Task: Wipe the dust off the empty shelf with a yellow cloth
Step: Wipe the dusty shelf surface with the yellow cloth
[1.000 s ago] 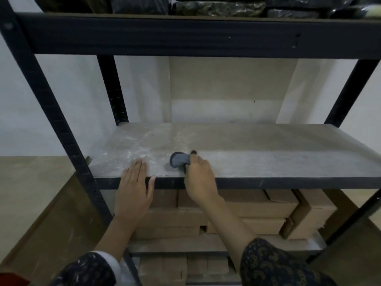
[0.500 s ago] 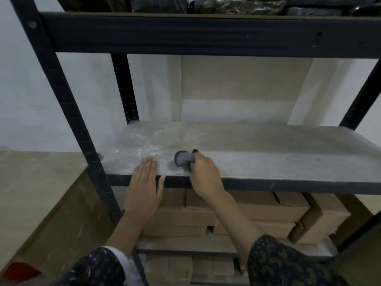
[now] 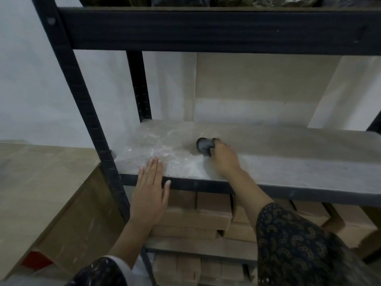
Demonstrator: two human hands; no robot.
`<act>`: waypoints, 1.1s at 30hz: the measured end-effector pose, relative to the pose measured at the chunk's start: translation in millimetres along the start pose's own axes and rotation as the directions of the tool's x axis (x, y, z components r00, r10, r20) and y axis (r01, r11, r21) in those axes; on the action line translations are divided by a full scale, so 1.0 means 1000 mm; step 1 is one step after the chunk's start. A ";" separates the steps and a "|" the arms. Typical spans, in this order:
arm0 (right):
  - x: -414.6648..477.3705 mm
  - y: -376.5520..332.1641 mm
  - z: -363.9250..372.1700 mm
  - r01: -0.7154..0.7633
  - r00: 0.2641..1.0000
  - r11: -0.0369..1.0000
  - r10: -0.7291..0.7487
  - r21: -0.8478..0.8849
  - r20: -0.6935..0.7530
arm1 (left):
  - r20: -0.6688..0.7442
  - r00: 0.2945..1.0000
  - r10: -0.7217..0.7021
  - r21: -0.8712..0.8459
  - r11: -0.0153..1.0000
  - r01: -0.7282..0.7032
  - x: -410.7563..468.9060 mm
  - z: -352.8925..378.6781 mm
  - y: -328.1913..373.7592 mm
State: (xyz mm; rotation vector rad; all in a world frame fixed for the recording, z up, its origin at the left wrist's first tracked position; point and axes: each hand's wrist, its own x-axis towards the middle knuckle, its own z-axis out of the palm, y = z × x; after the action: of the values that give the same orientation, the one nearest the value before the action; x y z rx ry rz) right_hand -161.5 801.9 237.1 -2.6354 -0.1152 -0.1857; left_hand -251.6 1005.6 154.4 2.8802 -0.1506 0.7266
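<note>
R hand (image 3: pixel 223 159) fisted on balled grey-looking cloth (image 3: pixel 203 145); white dust patch (image 3: pixel 165 155) lies just left. L hand (image 3: pixel 150 195) flat, empty, on grey shelf board (image 3: pixel 288 162) edge.

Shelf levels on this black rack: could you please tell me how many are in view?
3: the top shelf holding dark bags, the dusty middle shelf being wiped, and the lower shelf stacked with boxes. More may be hidden below.
</note>
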 end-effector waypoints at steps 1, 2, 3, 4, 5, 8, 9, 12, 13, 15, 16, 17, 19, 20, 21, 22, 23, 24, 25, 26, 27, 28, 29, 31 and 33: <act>-0.004 -0.009 0.003 0.048 0.998 0.999 -0.049 0.021 0.031 | 0.004 1.000 -0.004 -0.003 1.000 0.004 0.000 0.000 0.000; -0.011 -0.017 0.004 0.099 0.993 0.994 -0.102 0.051 0.064 | 0.008 1.000 -0.005 -0.006 1.000 0.005 -0.001 0.000 -0.001; -0.019 -0.024 0.006 0.149 0.983 0.985 -0.158 0.087 0.098 | 0.010 1.000 -0.007 -0.010 1.000 0.007 -0.001 0.001 -0.002; -0.027 -0.029 0.008 0.194 0.969 0.973 -0.210 0.126 0.129 | 0.010 1.000 -0.006 -0.017 1.000 0.007 -0.001 0.001 -0.003; -0.034 -0.033 0.007 0.222 0.956 0.960 -0.249 0.170 0.153 | 0.007 1.000 -0.006 -0.030 1.000 0.006 -0.001 0.001 -0.003; -0.037 -0.025 -0.006 0.196 0.957 0.935 -0.248 0.295 0.151 | -0.001 1.000 -0.022 -0.167 0.986 0.022 0.001 -0.006 0.000; -0.034 -0.018 -0.014 0.161 0.974 0.937 -0.201 0.309 0.105 | 0.005 0.999 -0.034 -0.231 0.972 0.034 0.001 -0.010 0.002; -0.031 0.000 -0.024 0.019 1.000 0.979 -0.015 0.202 -0.020 | 0.040 0.997 -0.061 -0.350 0.934 0.072 0.003 -0.022 0.007; -0.034 0.000 -0.021 -0.006 1.000 0.990 0.010 0.140 -0.026 | 0.051 0.996 -0.068 -0.369 0.926 0.082 0.002 -0.025 0.008; -0.048 -0.014 -0.009 0.009 1.000 0.997 -0.008 0.078 -0.017 | 0.082 0.993 -0.085 -0.402 0.909 0.111 0.002 -0.027 0.007; -0.055 -0.023 -0.003 0.040 0.999 0.995 -0.041 0.087 0.003 | 0.096 0.991 -0.090 -0.416 0.901 0.122 0.002 -0.027 0.005; -0.062 -0.032 0.002 0.083 0.996 0.990 -0.087 0.113 0.032 | 0.101 0.991 -0.088 -0.424 0.897 0.123 0.003 -0.027 0.003; -0.073 -0.042 0.008 0.149 0.982 0.971 -0.167 0.186 0.084 | 0.105 0.992 -0.074 -0.424 0.899 0.112 0.003 -0.026 -0.001; -0.074 -0.042 0.006 0.154 0.981 0.964 -0.177 0.218 0.086 | 0.108 0.992 -0.072 -0.421 0.900 0.111 0.003 -0.026 -0.003; -0.072 -0.039 0.001 0.140 0.985 0.962 -0.159 0.234 0.062 | 0.116 0.991 -0.069 -0.416 0.902 0.111 0.003 -0.026 -0.004; -0.069 -0.032 -0.004 0.109 0.993 0.964 -0.118 0.241 0.025 | 0.128 0.990 -0.061 -0.411 0.905 0.109 0.003 -0.027 -0.005; -0.065 -0.024 -0.009 0.058 0.998 0.970 -0.056 0.236 -0.014 | 0.136 0.989 -0.054 -0.402 0.910 0.105 0.003 -0.028 -0.004; -0.062 -0.016 -0.013 0.000 0.999 0.975 0.011 0.221 -0.048 | 0.139 0.989 -0.047 -0.390 0.915 0.099 0.003 -0.029 -0.003; -0.061 -0.011 -0.014 -0.046 0.996 0.980 0.060 0.192 -0.067 | 0.145 0.988 -0.044 -0.382 0.919 0.097 0.003 -0.031 -0.002; -0.064 -0.011 -0.014 -0.058 0.995 0.985 0.071 0.159 -0.074 | 0.155 0.987 -0.047 -0.378 0.920 0.103 0.004 -0.033 -0.001; -0.069 -0.015 -0.011 -0.037 0.997 0.989 0.047 0.140 -0.064 | 0.161 0.985 -0.058 -0.381 0.917 0.116 0.004 -0.034 0.000; -0.074 -0.023 -0.006 0.005 0.999 0.990 0.001 0.144 -0.038 | 0.157 0.984 -0.077 -0.397 0.908 0.135 0.005 -0.036 0.002; -0.080 -0.031 -0.002 0.051 0.999 0.985 -0.051 0.162 -0.003 | 0.141 0.984 -0.109 -0.431 0.888 0.160 0.006 -0.039 0.004; -0.086 -0.041 0.003 0.105 0.992 0.970 -0.119 0.217 0.051 | 0.059 0.978 -0.201 -0.524 0.828 0.202 0.006 -0.045 0.015; -0.082 -0.042 -0.002 0.093 0.995 0.957 -0.102 0.276 0.018 | -0.074 0.958 -0.277 -0.598 0.781 0.180 0.006 -0.054 0.033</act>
State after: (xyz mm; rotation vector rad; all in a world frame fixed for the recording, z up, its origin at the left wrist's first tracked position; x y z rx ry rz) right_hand -247.4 833.7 246.1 -2.3569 -0.2629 -0.1486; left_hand -275.6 983.2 208.5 2.1882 0.0042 0.7044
